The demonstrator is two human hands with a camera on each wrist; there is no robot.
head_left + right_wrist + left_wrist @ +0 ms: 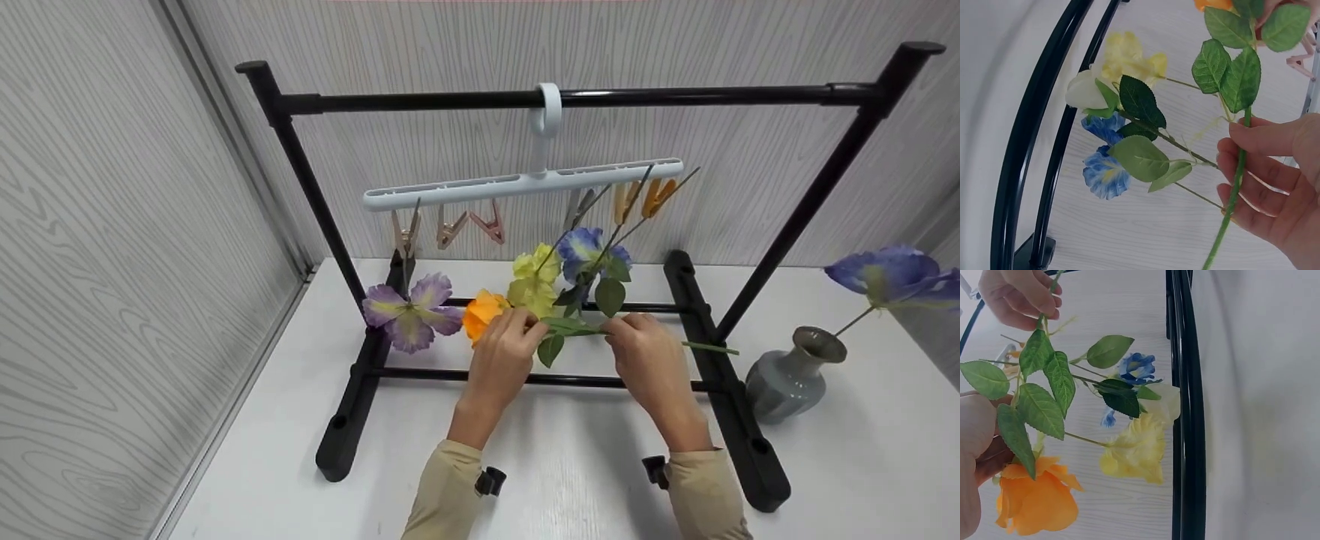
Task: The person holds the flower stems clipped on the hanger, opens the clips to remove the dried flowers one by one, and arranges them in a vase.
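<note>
Orange flower: held level above table, in front of black rack, bloom at 9 o'clock end, stem running to 3 o'clock.
Left hand: fingers curled round stem just behind bloom, beside leaves.
Right hand: fingers pinch stem further along, green tail projecting past hand.
White clip hanger: hooked on rack's top bar, at 12 o'clock from hands. Purple flower, yellow flower, blue flower hang clipped.
Grey vase: at 3 o'clock, on table, holds blue bloom.
</note>
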